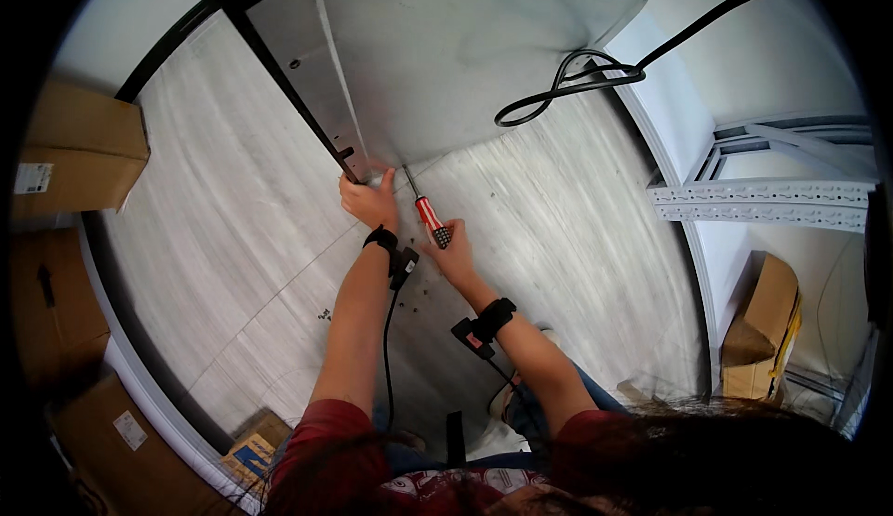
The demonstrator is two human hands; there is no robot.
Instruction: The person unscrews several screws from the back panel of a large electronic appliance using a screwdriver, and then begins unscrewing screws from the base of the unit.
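Observation:
A tall grey metal cabinet (446,42) stands upright in front of me, its lower end by the floor. My left hand (368,204) grips its bottom corner, thumb up against the metal face and fingers curled at the black-trimmed edge. Closed round a screwdriver (427,213) is my right hand (450,250), just right of the left one. The handle has red and white stripes and a dark dotted end. Its thin shaft points away from me, with the tip close to the cabinet's bottom edge; contact cannot be made out. Several small screws (324,314) lie scattered on the floor.
A looped black cable (558,88) hangs by the cabinet's right side. Cardboard boxes (84,144) are stacked at the left. White metal shelving (763,205) and an opened carton (763,325) stand at the right. Black straps with cabled modules (476,337) circle both wrists.

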